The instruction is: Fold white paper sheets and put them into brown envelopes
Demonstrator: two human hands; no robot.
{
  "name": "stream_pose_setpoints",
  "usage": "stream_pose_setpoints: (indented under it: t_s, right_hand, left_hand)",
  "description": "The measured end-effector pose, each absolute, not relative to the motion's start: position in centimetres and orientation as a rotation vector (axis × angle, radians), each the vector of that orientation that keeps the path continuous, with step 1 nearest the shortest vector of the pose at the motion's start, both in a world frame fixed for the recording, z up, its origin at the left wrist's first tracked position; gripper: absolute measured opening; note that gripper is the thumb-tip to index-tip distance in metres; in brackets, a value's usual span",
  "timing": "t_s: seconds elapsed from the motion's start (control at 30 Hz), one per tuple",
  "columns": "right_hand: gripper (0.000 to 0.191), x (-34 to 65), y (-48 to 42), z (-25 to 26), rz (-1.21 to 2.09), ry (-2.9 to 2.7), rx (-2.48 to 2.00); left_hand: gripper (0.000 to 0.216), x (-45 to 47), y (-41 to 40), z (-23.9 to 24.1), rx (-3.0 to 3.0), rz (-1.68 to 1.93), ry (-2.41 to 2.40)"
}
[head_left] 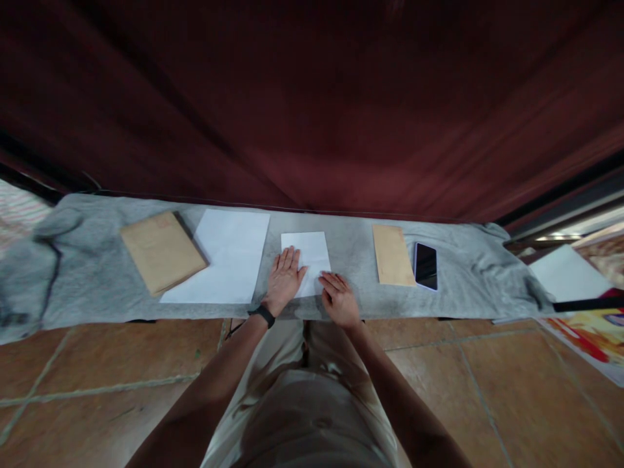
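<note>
Resting your left grip [283,281] on the paper [314,248].
It is spread palm-down, grasping nothing; your right grip [341,301] curls at the paper's right edge, and whether it pinches, I cannot tell; the paper lies on the surface [351,250], between the large sheet [236,253] on your left and the envelope [394,255] on your right.

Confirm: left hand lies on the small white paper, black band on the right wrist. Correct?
Wrong side: the head view shows the black band on the left wrist. The left hand does lie on the small white paper.
</note>
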State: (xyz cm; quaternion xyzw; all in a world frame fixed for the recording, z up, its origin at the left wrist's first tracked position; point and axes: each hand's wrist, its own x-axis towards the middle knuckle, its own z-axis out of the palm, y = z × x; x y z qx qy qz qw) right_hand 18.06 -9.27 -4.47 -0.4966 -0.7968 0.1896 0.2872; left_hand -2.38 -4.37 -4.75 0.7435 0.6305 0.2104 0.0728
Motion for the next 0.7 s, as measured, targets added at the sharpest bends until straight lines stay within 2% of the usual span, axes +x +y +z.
stream_pose_setpoints:
  t_s: [0.27,0.53,0.7]
  right_hand:
    - [0.047,18.1,-9.3,-4.5,0.457,-2.161,-1.323]
    - [0.044,18.0,-9.2,-5.0,0.334,-2.18,-1.312]
    - [0.044,18.0,-9.2,-5.0,0.33,-2.193,-1.317]
  left_hand:
    - [0.063,-4.1,-4.4,-5.0,2.188,0.644,1.979]
    - [0.061,-2.5,-2.3,-3.8,2.347,0.37,1.952]
    - [0.06,-2.9,-1.7,-3.8,2.358,0.347,1.965]
